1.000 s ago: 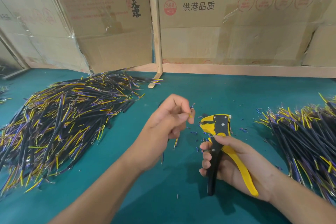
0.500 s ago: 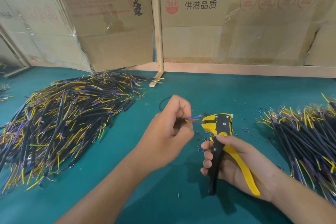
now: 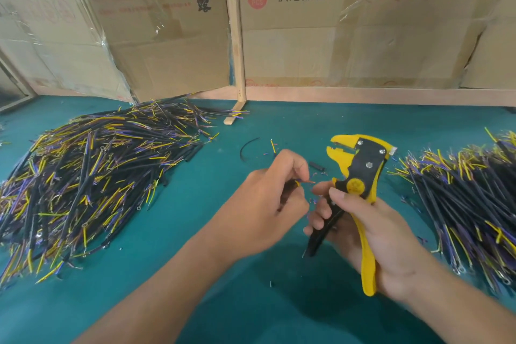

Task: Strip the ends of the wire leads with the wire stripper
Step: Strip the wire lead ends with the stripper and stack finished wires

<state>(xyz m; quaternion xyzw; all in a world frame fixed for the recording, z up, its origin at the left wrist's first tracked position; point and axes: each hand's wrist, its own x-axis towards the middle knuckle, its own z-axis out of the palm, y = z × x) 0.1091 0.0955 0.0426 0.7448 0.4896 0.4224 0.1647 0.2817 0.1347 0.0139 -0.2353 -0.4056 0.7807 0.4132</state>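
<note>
A person works at a bench covered in smooth teal mat [image 3: 195, 232]. The left hand [image 3: 268, 204] is curled, its thumb and fingers pinching a thin wire lead [image 3: 303, 182] whose yellow insulation and bare, coppery tip poke out to the right toward the other hand. The right hand [image 3: 374, 237] grips the wire stripper [image 3: 360, 173], fingers wrapped round the black handle and the palm against the long yellow handle, which runs down toward the near edge. The tool stands tilted, its head up and far from the body: a flat black steel plate with three shiny rivets, a round yellow dial below it, and toothed yellow plastic jaws that stand slightly apart, pointing left. The lead's tip lies just beside the right hand's fingers, below the tool's head and not between the jaws.

At the left lies a broad, loose pile of leads [image 3: 92, 176], slim black sheaths with yellow and purple cores fanning out; some end in small metal ring terminals. A second, denser pile [image 3: 463, 198] lies at the right, the strands roughly parallel. Between them, far of the hands, rest a curved black strand [image 3: 245, 148], a short black sleeve piece [image 3: 317, 166] and tiny snippets of insulation. Behind the bench stand creased brown cardboard boxes [image 3: 363, 31] with glossy tape and printed characters, parted by a pale wooden post [image 3: 234, 36].
</note>
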